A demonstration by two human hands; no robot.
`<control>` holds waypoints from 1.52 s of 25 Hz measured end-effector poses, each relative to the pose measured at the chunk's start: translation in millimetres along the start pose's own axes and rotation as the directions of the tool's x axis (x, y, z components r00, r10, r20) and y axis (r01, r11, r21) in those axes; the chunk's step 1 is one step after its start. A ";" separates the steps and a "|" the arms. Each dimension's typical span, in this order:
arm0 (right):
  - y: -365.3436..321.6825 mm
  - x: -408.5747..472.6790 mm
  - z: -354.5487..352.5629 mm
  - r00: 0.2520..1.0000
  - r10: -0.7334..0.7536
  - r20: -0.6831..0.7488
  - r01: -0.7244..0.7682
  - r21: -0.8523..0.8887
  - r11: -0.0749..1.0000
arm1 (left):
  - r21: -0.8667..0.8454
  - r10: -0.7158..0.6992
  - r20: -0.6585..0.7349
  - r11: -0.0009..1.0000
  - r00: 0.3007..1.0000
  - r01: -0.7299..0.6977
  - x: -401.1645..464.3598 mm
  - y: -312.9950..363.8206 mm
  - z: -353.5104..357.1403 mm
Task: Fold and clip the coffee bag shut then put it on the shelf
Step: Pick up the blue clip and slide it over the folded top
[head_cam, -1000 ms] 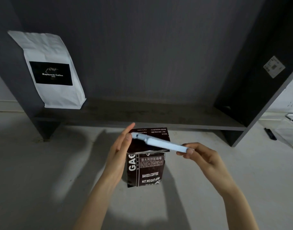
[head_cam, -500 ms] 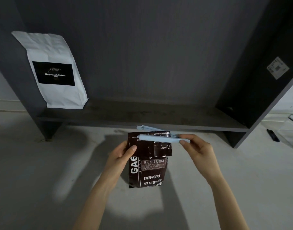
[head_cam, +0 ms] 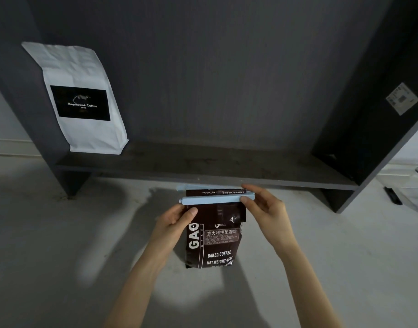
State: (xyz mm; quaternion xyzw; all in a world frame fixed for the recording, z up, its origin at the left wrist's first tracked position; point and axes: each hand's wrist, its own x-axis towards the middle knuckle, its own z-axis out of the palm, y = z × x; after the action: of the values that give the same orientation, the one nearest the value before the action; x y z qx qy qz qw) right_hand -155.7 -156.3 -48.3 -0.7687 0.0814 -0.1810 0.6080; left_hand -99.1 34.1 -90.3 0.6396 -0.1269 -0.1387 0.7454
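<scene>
Below the dark shelf, both hands grip the soft, crinkly coffee bag: left hand pinching its upper edge, right hand squeezing the light clip.

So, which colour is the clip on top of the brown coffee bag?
The clip is light blue, clearest in the head view, across the folded top of the coffee bag.

The coffee bag at lower centre is dark brown with white lettering and a thin white-lined panel. Across its folded top sits a pale blue clip — plain, no pattern. At upper left stands a white bag with a black label. The shelf is dark grey, the floor pale grey — unpatterned.
</scene>
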 end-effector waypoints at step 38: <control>14.0 -7.9 11.4 0.997 -0.037 -0.063 0.041 0.064 0.997 | -0.106 0.049 -0.147 0.992 0.988 -0.065 -2.8 12.2 0.1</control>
State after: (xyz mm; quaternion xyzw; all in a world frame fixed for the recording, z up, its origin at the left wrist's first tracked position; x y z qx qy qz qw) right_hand -157.3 -146.7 -65.5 -0.7440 0.0793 -0.2188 0.6263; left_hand -101.2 36.8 -78.3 0.6017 -0.0830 -0.0774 0.7906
